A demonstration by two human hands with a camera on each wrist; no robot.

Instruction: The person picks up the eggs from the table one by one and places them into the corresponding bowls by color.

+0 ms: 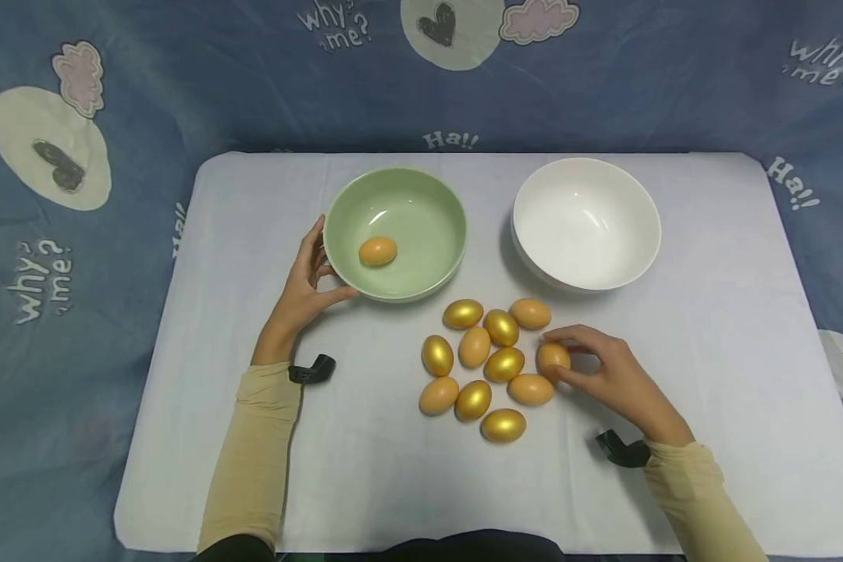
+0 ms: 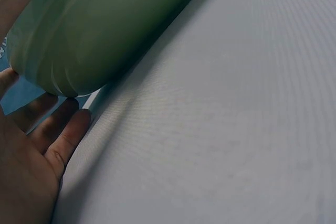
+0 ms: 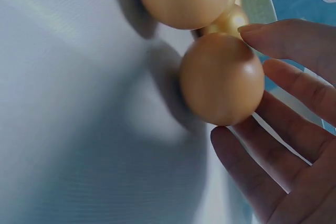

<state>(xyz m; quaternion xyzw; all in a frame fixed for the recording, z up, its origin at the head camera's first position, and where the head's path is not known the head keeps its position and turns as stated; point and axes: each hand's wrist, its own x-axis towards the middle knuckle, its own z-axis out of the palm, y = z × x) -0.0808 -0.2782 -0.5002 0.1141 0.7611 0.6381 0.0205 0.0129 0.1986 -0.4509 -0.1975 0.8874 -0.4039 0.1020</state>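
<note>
My left hand (image 1: 302, 289) holds the left side of a light green bowl (image 1: 439, 273), thumb at its near side and fingers along its outer wall. The left wrist view shows fingertips against the green wall (image 2: 115, 24). Inside that bowl lies one brown egg (image 1: 378, 251). At the right edge of a loose group of eggs, my right hand (image 1: 614, 378) pinches another brown egg (image 1: 553, 359) between thumb and fingers. The right wrist view has this egg (image 3: 223, 80) between the fingertips. Around it lie brown eggs (image 1: 531, 389) and shiny gold eggs (image 1: 504, 364).
A white bowl (image 1: 586, 226) with nothing in it stands at the back right, to the right of the green one. A white cloth (image 1: 365, 468) covers the table. Black wrist straps (image 1: 625, 450) sit on both arms. Behind hangs a blue printed cloth (image 1: 253, 78).
</note>
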